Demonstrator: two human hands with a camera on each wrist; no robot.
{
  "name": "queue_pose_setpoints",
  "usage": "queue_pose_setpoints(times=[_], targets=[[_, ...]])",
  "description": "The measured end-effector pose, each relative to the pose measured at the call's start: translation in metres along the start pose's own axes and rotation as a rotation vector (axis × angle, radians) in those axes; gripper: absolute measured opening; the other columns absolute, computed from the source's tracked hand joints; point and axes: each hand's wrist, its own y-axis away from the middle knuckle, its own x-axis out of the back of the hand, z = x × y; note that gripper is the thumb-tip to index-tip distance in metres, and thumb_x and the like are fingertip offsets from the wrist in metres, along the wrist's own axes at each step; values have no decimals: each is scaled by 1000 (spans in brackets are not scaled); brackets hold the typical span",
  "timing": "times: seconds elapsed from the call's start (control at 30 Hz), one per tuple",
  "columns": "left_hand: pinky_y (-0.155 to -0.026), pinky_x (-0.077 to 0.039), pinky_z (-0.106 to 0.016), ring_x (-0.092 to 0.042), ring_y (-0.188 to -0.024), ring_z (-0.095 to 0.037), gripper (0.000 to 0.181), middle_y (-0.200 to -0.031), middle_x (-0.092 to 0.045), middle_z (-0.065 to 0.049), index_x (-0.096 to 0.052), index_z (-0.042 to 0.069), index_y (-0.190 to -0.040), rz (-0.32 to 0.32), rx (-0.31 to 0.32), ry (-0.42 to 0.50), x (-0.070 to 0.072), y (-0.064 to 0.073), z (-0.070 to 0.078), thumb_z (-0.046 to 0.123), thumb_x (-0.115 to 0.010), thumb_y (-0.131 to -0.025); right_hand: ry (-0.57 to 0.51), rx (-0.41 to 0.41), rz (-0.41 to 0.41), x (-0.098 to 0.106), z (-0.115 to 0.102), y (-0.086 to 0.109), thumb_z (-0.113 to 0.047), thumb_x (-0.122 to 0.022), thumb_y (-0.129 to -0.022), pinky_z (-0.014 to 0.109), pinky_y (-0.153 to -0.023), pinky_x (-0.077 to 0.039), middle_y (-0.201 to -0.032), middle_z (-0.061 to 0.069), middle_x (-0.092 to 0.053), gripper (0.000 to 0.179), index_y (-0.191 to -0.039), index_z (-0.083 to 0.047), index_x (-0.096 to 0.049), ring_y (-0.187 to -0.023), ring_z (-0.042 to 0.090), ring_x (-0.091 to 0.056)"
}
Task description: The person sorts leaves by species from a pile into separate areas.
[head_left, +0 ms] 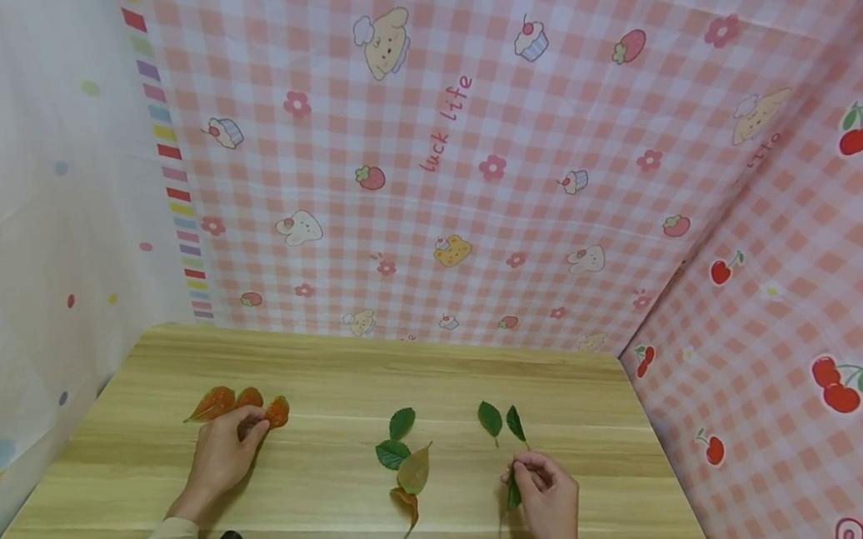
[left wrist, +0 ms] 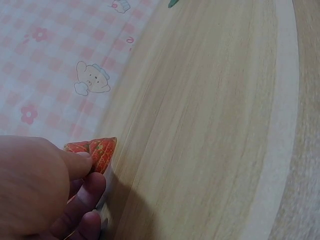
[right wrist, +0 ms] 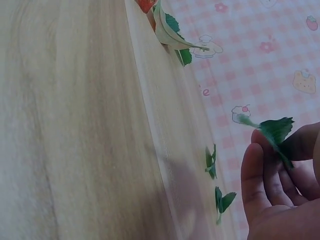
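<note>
My left hand (head_left: 227, 451) pinches an orange-red leaf (head_left: 277, 411) between thumb and fingers, as the left wrist view also shows with the red leaf (left wrist: 102, 154). Just behind that hand lie two more orange leaves, one long (head_left: 215, 403) and one rounder (head_left: 250, 397). On the right, my right hand (head_left: 546, 499) pinches a green leaf (head_left: 515, 488), its stem pointing down toward me in the head view. Seen from the right wrist, this green leaf (right wrist: 275, 132) is folded between thumb and fingers. Beyond the right hand are two green leaves, a broad one (head_left: 490, 419) and a narrow one (head_left: 516, 423).
Mid-table is a loose group: two green leaves (head_left: 401, 423) (head_left: 392, 454), a yellowish-brown leaf (head_left: 414, 469) and a curled orange-brown leaf (head_left: 407, 506). The wooden table (head_left: 334, 371) meets checked cloth (head_left: 400, 284) at the back, with cloth on both sides.
</note>
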Motion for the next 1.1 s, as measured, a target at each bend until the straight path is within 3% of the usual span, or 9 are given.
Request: queue_pose_setpoints(times=[0.13,0.23,0.33,0.43,0.7,0.93,1.1], targets=[[-69,-54,-26,-72,-78,-14,11,-93,-84,-11,-83,-2,-111,-17,6,0,1,-1,1,4,-82,-102,11,17,-14,2,1,1,13,-70,-102,15,-78,-64,-128,29,-79,30,-132,12,-73,-92,2,-81],[-69,-54,-26,-72,-78,-14,12,-94,-84,-12,-83,-2,-112,-26,7,3,1,-1,0,5,-82,-103,16,72,-46,3,2,2,18,-70,-99,15,-80,-63,-141,32,-72,43,-141,10,-70,-97,1,-79],[-68,-53,-25,-71,-78,-13,12,-94,-84,-11,-83,-2,-112,-28,13,6,1,-1,0,5,-82,-103,27,106,-60,4,3,0,20,-69,-98,14,-81,-63,-141,32,-69,52,-149,8,-65,-96,0,-77],[-68,-52,-25,-70,-77,-12,12,-93,-84,-11,-83,-1,-112,-28,17,5,0,-1,0,6,-82,-103,25,79,-53,4,3,-2,18,-71,-99,15,-80,-63,-136,29,-70,58,-154,6,-60,-94,0,-76],[-70,-55,-25,-75,-81,-18,13,-96,-85,-13,-83,-1,-113,-41,38,9,0,-1,-1,7,-82,-103,96,-84,26,13,7,-10,-2,-80,-104,15,-78,-63,-116,21,-84,23,-122,11,-75,-88,-2,-78],[-70,-55,-25,-75,-81,-18,13,-96,-85,-13,-83,-1,-112,-35,34,8,-1,-1,-1,8,-82,-103,104,-101,88,24,10,-25,-7,-74,-109,19,-71,-63,-102,10,-81,22,-123,9,-72,-80,4,-75],[-69,-54,-25,-73,-80,-15,12,-95,-85,-12,-83,-1,-112,-31,27,10,-1,-1,-2,8,-82,-103,74,-67,83,31,9,-34,-5,-68,-112,26,-59,-63,-98,13,-78,20,-126,9,-67,-73,10,-73]])
